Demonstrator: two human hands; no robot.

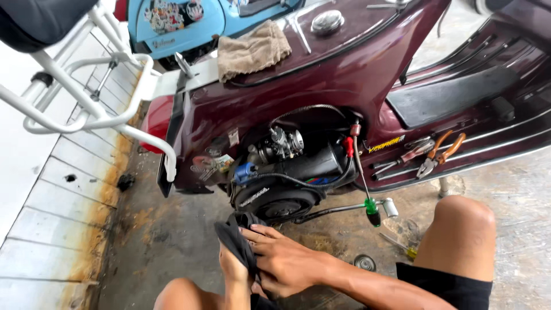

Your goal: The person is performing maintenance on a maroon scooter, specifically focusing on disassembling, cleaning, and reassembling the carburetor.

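Head view. Both hands worked a black rag low in the frame, just below the exposed engine of a maroon scooter. The right hand lay over the rag with its fingers curled onto the cloth; its grip was closed on the fabric. The left hand sat beneath and was mostly covered by the rag, apparently pinching the cloth from below, though how far it had closed could not be told with certainty.

Handling, as a judgement: the rag appeared soft, light and limp, with no stiffness of its own. It would drape and fold over whatever supported it, and it could be taken hold of anywhere, a bunched fold giving the surest hold. It looked neither fragile nor slippery, though oil from the engine might have made it greasy.

Surroundings: a green-handled screwdriver hung beside the engine opening. Orange-handled pliers lay on the scooter's footboard, with further hand tools just beside them. A tan towel rested on top of the bodywork near a chromed fuel cap. A small round metal part lay on the concrete floor near the right knee.

Containers: none were visible; the footboard served as an open tool rest.
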